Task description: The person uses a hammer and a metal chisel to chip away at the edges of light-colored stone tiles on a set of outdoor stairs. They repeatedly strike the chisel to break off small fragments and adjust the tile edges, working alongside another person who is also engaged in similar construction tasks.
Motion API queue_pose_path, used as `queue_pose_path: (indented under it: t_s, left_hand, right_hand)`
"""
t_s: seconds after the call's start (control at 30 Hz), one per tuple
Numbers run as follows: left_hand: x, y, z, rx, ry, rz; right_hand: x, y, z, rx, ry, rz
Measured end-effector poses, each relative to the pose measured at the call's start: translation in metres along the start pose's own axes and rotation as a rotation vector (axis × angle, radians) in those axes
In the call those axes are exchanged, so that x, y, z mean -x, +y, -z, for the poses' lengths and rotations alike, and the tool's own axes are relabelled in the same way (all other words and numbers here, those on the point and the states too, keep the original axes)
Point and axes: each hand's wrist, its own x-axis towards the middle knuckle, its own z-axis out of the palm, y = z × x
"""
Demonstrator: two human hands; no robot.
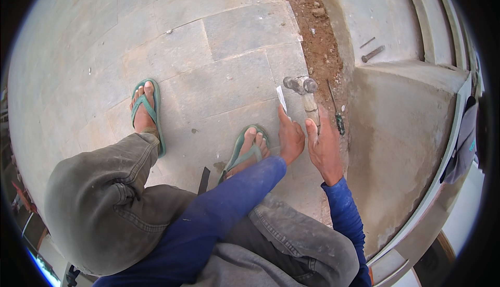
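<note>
My left hand (291, 138), near the middle right, is closed on a flat, pale strip (281, 95) that points upward; its exact kind is unclear. My right hand (325, 149) grips the light handle of a hammer (301, 85), whose metal head is raised beside the strip's upper end. Right of the hammer, a thin screwdriver with a green and black handle (339, 123) lies along the edge of a dirt strip (320, 37). My feet in green flip-flops rest on pale stone paving (219, 94), one at each side below me.
A concrete step (396, 146) rises along the right, with a metal bolt or chisel (373, 53) and a thin rod (367, 42) on its upper surface. Grey cloth (458, 146) hangs at the far right. A dark flat piece (203, 180) lies between my legs on the paving.
</note>
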Motion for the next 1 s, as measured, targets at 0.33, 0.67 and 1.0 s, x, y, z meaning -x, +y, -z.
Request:
queue_pose_path:
  t_s: [0.33, 0.67, 1.0]
  left_hand:
    - [0.001, 0.0, -0.002, 0.003, 0.042, -0.113]
    - [-0.021, 0.034, -0.02, -0.05, 0.056, 0.118]
    - [-0.032, 0.131, 0.026, 0.191, -0.173, 0.518]
  right_hand:
    - [0.002, 0.004, -0.004, 0.056, -0.109, -0.114]
    - [-0.011, -0.013, 0.02, -0.071, 0.051, -0.221]
    - [0.012, 0.005, 0.045, -0.093, 0.184, -0.353]
